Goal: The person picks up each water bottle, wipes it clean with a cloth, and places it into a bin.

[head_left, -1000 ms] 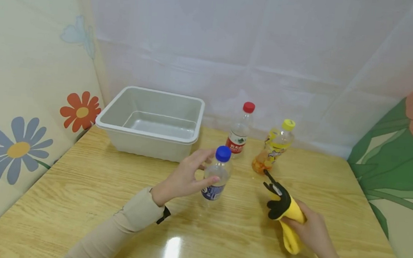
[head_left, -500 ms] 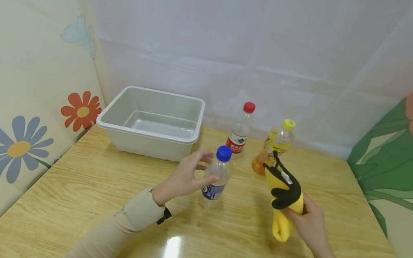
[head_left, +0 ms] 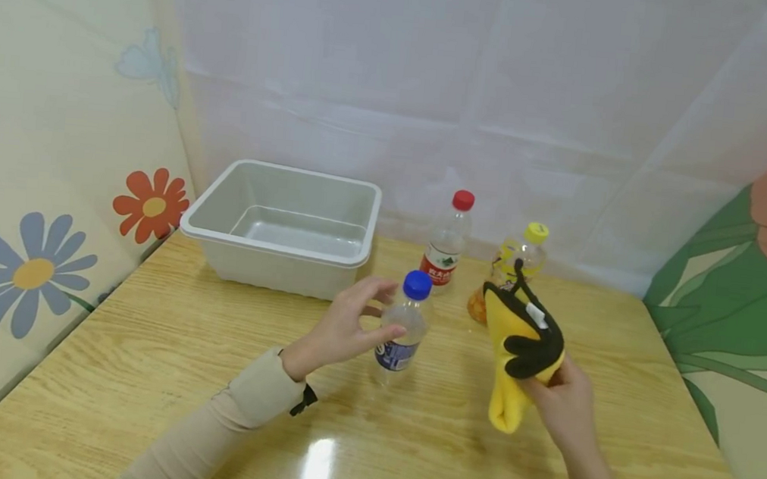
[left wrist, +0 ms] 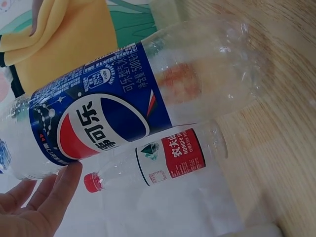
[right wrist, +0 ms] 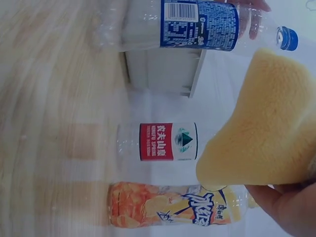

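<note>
A clear Pepsi bottle (head_left: 395,356) with a blue cap stands upright near the table's middle. My left hand (head_left: 346,334) holds it loosely at its upper part, thumb in front and fingers curving behind. In the left wrist view, fingers (left wrist: 63,190) are right at the edge of the blue label. My right hand (head_left: 567,408) grips a folded yellow plush towel (head_left: 508,357), with black trim, a black loop and a white tag, raised over the table. In the right wrist view the towel (right wrist: 266,123) hides part of that hand.
Behind stand a red-capped water bottle (head_left: 441,263) and a yellow-capped drink bottle (head_left: 524,261) with an orange lower part, partly hidden by the towel. A grey plastic bin (head_left: 278,264) sits at the back left. A white curtain (head_left: 397,81) hangs behind.
My right hand has moved left and slightly up with the towel, which has turned and now overlaps the yellow-capped bottle. The left hand and Pepsi bottle stay almost where they were.
</note>
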Available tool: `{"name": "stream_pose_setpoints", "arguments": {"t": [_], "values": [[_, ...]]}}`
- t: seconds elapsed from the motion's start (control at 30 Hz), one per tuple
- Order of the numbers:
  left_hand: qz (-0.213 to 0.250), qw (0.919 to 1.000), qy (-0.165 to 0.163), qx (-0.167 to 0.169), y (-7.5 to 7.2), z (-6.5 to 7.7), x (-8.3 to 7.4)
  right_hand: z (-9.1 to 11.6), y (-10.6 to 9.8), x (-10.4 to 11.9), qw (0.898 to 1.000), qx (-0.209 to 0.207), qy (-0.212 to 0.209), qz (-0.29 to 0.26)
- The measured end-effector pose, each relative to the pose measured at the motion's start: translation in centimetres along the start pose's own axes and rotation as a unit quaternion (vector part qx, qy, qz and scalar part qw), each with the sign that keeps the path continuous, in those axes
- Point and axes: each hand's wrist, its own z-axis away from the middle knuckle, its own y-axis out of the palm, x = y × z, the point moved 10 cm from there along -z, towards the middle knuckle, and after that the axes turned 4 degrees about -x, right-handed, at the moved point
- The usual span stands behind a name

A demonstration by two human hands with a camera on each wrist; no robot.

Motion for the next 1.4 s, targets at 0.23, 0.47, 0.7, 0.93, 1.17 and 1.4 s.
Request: {"name": "stream_pose_setpoints", "arguments": {"t": [0.23,0.47,0.7,0.93,1.17,1.4], "values": [[0.021,0.9997,-0.014,0.004,0.2,-0.1,0.4,-0.4,0.8,1.2,0.999,-0.012,-0.021,-0.031],[0.026,0.9995,-0.012,0.010,0.3,-0.2,0.2,-0.7,1.6,2.0,0.998,-0.026,-0.024,-0.058],[0.020,0.9998,0.000,0.008,0.2,-0.2,-0.2,-1.0,3.4,2.8,0.993,-0.009,-0.053,-0.103],[0.031,0.9995,0.006,0.009,0.3,-0.2,-0.1,-1.1,5.5,2.7,0.989,0.013,-0.028,-0.145],[0.027,0.9996,0.010,0.000,0.3,-0.2,0.0,-1.2,7.3,3.1,0.984,0.046,-0.031,-0.172],[0.024,0.9997,0.009,-0.002,0.2,-0.1,0.0,-0.9,8.9,3.8,0.971,0.114,-0.054,-0.201]]}}
